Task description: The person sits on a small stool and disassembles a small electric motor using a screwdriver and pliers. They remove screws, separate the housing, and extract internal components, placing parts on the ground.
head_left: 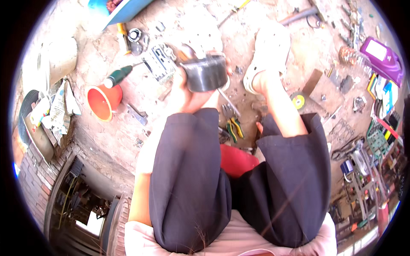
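Note:
My left hand [186, 94] is closed around a short, dark metal cylinder [206, 74], its thumb along the near left side and fingertips showing at the far right side. The cylinder is held above the ground, beyond my left knee. A thin metal rod [229, 102] slants down just below it. Of my right hand [259, 127], only what looks like a fingertip shows beside the right trouser leg; the rest is hidden. Closest to it are pliers with yellow-green handles [235, 129]. A circuit board [159, 64] lies left of the cylinder.
An orange-red pot [102, 102] and a green-handled screwdriver [118, 77] are on the left. A hammer [301, 15] lies at the far right. Near my right foot is a yellow-centred disc [298, 101]. A purple jug [381, 57] stands at right, above a metal rack [367, 170].

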Action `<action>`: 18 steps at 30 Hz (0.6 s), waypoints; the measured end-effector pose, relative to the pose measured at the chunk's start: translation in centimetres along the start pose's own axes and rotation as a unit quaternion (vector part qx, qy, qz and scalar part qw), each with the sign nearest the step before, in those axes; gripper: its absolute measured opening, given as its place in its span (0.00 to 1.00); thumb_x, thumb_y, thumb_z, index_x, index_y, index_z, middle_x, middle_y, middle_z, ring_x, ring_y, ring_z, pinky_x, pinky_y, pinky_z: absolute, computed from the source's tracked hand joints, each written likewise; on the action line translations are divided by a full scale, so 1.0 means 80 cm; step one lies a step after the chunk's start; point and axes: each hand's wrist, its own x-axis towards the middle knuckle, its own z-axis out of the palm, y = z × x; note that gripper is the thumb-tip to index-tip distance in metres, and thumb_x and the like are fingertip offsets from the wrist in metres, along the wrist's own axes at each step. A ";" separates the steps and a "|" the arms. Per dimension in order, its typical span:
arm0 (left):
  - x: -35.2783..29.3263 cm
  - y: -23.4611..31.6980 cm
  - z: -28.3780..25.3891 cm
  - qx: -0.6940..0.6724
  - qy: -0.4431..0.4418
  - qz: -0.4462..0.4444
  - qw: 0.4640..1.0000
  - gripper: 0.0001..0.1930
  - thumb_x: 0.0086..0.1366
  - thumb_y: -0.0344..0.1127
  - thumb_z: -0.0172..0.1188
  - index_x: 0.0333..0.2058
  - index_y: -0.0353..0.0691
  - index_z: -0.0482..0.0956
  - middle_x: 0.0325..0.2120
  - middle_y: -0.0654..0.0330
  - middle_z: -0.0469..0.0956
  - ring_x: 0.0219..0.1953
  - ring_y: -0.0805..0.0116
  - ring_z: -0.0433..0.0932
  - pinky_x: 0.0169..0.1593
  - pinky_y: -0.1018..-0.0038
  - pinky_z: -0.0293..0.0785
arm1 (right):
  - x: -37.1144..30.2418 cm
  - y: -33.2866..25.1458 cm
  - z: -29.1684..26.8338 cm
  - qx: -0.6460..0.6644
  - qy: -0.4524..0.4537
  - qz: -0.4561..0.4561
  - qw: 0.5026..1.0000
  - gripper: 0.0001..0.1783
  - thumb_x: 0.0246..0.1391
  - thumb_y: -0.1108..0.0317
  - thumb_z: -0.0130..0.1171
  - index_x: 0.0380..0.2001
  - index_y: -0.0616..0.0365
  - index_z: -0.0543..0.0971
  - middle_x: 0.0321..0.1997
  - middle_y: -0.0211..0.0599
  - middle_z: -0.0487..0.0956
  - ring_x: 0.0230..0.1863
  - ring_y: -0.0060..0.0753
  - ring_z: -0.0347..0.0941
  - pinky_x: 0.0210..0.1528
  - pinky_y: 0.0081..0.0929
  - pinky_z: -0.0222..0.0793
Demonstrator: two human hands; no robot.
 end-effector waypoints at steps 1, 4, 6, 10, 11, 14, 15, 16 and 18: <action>-0.003 -0.001 -0.001 -0.007 -0.003 -0.009 1.000 0.56 0.41 0.75 0.62 0.58 0.35 0.60 0.50 0.44 0.69 0.51 0.50 0.71 0.55 0.58 0.70 | 0.003 -0.004 -0.007 -0.005 0.007 -0.008 1.000 0.13 0.55 0.65 0.57 0.41 0.61 0.77 0.35 0.50 0.79 0.33 0.44 0.77 0.35 0.33 0.70; 0.014 -0.002 0.011 -0.050 -0.112 -0.041 0.992 0.49 0.41 0.63 0.72 0.54 0.32 0.65 0.45 0.49 0.75 0.47 0.58 0.76 0.52 0.65 0.72 | 0.020 0.005 -0.038 -0.031 0.040 0.002 0.999 0.13 0.55 0.65 0.57 0.41 0.61 0.77 0.36 0.50 0.79 0.33 0.44 0.77 0.34 0.33 0.70; 0.019 0.006 0.021 -0.021 -0.150 -0.068 0.986 0.47 0.41 0.57 0.74 0.53 0.32 0.65 0.45 0.52 0.76 0.47 0.62 0.77 0.52 0.67 0.73 | 0.025 0.000 -0.048 -0.039 0.052 0.001 0.998 0.13 0.55 0.65 0.57 0.41 0.61 0.77 0.36 0.50 0.79 0.33 0.44 0.77 0.34 0.32 0.70; 0.008 0.005 0.019 0.034 -0.139 -0.060 0.988 0.47 0.39 0.56 0.75 0.53 0.32 0.65 0.44 0.55 0.76 0.46 0.66 0.77 0.52 0.71 0.73 | 0.028 -0.014 -0.047 -0.057 0.023 -0.030 0.998 0.13 0.55 0.66 0.57 0.42 0.61 0.77 0.37 0.50 0.79 0.33 0.43 0.77 0.34 0.32 0.70; 0.019 0.011 0.030 0.058 -0.156 -0.075 0.983 0.50 0.37 0.59 0.76 0.53 0.31 0.65 0.43 0.54 0.76 0.45 0.65 0.78 0.51 0.69 0.74 | 0.018 -0.004 -0.054 -0.061 0.040 -0.010 0.997 0.13 0.55 0.66 0.57 0.42 0.61 0.77 0.37 0.50 0.79 0.33 0.43 0.77 0.34 0.32 0.70; 0.011 0.013 0.017 0.061 -0.145 -0.077 0.985 0.49 0.37 0.57 0.76 0.53 0.31 0.65 0.44 0.54 0.76 0.47 0.66 0.77 0.52 0.71 0.73 | 0.008 -0.008 -0.043 -0.062 0.025 -0.013 0.998 0.13 0.56 0.66 0.57 0.42 0.61 0.77 0.37 0.50 0.79 0.33 0.42 0.77 0.34 0.31 0.70; 0.004 0.012 0.015 0.057 -0.130 -0.075 0.987 0.49 0.37 0.56 0.76 0.53 0.31 0.65 0.44 0.54 0.76 0.47 0.66 0.77 0.52 0.71 0.73 | 0.000 -0.009 -0.038 -0.062 0.018 -0.015 0.998 0.13 0.56 0.66 0.57 0.42 0.61 0.77 0.37 0.50 0.79 0.33 0.42 0.77 0.34 0.31 0.70; 0.005 0.010 0.014 0.049 -0.141 -0.082 0.985 0.49 0.38 0.56 0.76 0.53 0.32 0.65 0.44 0.54 0.76 0.47 0.67 0.77 0.52 0.71 0.72 | -0.014 -0.004 -0.043 -0.067 0.014 -0.012 0.998 0.13 0.56 0.66 0.57 0.42 0.61 0.77 0.38 0.50 0.79 0.34 0.42 0.77 0.34 0.31 0.70; 0.006 0.011 0.025 0.043 -0.134 -0.055 0.988 0.45 0.41 0.53 0.75 0.53 0.32 0.66 0.44 0.55 0.75 0.46 0.68 0.76 0.51 0.71 0.71 | -0.047 0.003 -0.036 -0.070 0.007 -0.006 0.998 0.13 0.56 0.66 0.57 0.42 0.61 0.77 0.38 0.50 0.79 0.34 0.42 0.77 0.33 0.31 0.70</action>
